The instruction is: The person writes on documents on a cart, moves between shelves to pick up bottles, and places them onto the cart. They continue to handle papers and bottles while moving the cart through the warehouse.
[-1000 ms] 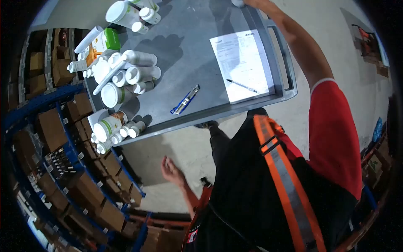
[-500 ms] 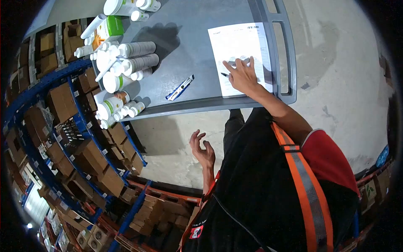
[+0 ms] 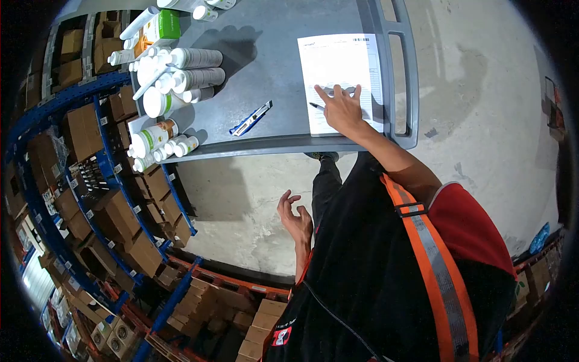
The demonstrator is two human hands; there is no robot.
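Observation:
My right hand (image 3: pixel 344 113) rests on a printed paper sheet (image 3: pixel 332 57), several fingers spread across its lower half. A dark pen (image 3: pixel 316 106) pokes out from the thumb side of that hand, apparently tucked beneath it; the rest is hidden. The sheet lies on a grey cart top (image 3: pixel 271 66). To the left of the paper is a blue and white utility knife (image 3: pixel 251 118). Below the cart's edge, away from everything, my left hand (image 3: pixel 295 218) hangs in the air with loosely bent fingers and thumb apart, nothing visible in it.
White bottles (image 3: pixel 198 58) crowd the cart's left side, along with a green and white box (image 3: pixel 163 27). A raised handle (image 3: pixel 412 90) borders the cart's right. Blue shelving (image 3: pixel 111 145) with cardboard boxes (image 3: pixel 87 142) stands at the left; concrete floor (image 3: pixel 241 241) lies below.
The view has shifted slightly, so the cart and its contents sit a little higher and further left. My right hand stays on the paper; its fingers have moved slightly. My left hand remains hanging.

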